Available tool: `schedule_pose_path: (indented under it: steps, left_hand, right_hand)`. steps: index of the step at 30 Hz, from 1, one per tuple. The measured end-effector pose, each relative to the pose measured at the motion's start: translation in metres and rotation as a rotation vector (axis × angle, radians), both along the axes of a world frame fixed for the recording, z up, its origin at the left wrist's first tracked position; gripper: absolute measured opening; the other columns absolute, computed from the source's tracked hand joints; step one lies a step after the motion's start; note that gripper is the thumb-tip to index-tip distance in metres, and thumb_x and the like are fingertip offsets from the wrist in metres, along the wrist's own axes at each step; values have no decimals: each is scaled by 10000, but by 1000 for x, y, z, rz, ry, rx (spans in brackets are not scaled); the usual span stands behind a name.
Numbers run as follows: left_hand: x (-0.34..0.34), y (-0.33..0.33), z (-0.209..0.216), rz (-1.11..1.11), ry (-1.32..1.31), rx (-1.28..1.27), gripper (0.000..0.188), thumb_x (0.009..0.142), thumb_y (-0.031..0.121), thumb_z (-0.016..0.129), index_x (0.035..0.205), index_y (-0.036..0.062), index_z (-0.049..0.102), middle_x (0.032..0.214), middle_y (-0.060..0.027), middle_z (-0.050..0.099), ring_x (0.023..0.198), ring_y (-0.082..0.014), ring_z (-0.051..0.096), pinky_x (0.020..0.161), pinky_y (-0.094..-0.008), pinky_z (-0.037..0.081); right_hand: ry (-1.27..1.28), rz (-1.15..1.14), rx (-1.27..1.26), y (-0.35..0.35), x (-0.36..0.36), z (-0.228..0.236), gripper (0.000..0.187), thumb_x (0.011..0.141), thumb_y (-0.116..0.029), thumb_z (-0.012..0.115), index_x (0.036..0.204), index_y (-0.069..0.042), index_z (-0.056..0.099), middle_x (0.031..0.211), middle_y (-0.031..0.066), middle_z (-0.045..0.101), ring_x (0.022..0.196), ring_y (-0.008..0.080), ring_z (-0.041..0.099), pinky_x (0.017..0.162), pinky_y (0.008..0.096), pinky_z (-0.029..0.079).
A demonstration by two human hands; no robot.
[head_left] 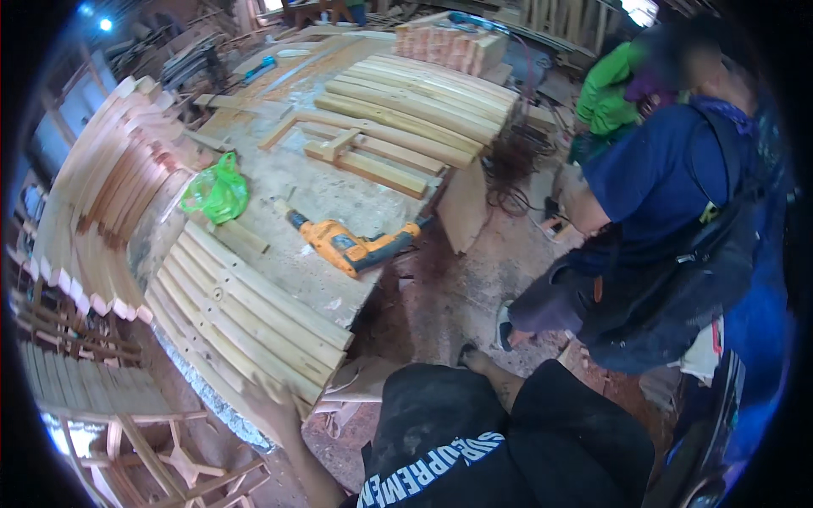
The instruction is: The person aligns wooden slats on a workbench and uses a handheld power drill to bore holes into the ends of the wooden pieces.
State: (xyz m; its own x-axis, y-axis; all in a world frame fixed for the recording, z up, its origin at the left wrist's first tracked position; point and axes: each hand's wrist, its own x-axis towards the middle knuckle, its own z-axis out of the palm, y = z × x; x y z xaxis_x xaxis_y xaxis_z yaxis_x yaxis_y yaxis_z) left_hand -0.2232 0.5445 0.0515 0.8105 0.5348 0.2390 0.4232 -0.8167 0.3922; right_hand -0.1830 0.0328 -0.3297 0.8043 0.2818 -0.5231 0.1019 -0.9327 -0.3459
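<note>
My left hand [276, 408] rests at the near end of a slatted wooden panel [246, 296]. Its fingers look stretched out over the pale slats, somewhat blurred, and grip nothing that I can see. The panel lies along the near left side of the workbench [288, 262], with dark screw holes or knots along its curved slats. Past it on the bench is an orange and black power drill [345, 243], lying on its side. A green plastic bag [217, 190] sits left of the drill. My right hand is out of view.
Another slatted panel [415, 102] and a small wooden frame [364, 152] lie farther back. Curved wooden pieces [114, 199] stand stacked at the left, stools [169, 457] below. A person in dark blue [648, 169] and one in green [605, 93] are at the right.
</note>
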Motion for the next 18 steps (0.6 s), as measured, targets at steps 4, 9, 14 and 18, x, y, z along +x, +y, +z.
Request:
schedule_pose_path:
  steps: [4, 9, 14, 18]
  left_hand:
    - [-1, -14, 1, 2, 206, -69, 715, 843, 407, 554, 1414, 50, 316, 1497, -231, 157, 1386, -389, 124, 1075, -609, 68]
    - [4, -13, -6, -79, 256, -60, 730, 857, 459, 523, 1413, 37, 309, 1511, -225, 118, 1408, -385, 46, 1058, -637, -34]
    - [45, -13, 6, -170, 253, -131, 709, 844, 440, 569, 1387, 41, 348, 1491, -241, 163, 1386, -433, 83, 1055, -645, 3]
    - [108, 12, -8, -251, 154, -54, 690, 836, 450, 586, 1372, 69, 377, 1476, -238, 209, 1371, -445, 130, 1045, -660, 79]
  right_hand:
    - [292, -677, -37, -22, -65, 86, 339, 892, -271, 449, 1102, -70, 624, 1140, 198, 593, 1033, 306, 590, 830, 397, 476]
    - [359, -730, 91, -9, -84, 92, 332, 876, -278, 477, 1076, -63, 634, 1115, 201, 602, 1016, 311, 595, 830, 394, 477]
    - [360, -795, 144, -6, -97, 95, 327, 860, -284, 505, 1050, -56, 644, 1091, 205, 610, 998, 315, 601, 829, 390, 478]
    - [368, -734, 142, -3, -89, 84, 324, 848, -289, 527, 1029, -51, 651, 1071, 208, 617, 984, 318, 605, 829, 388, 479]
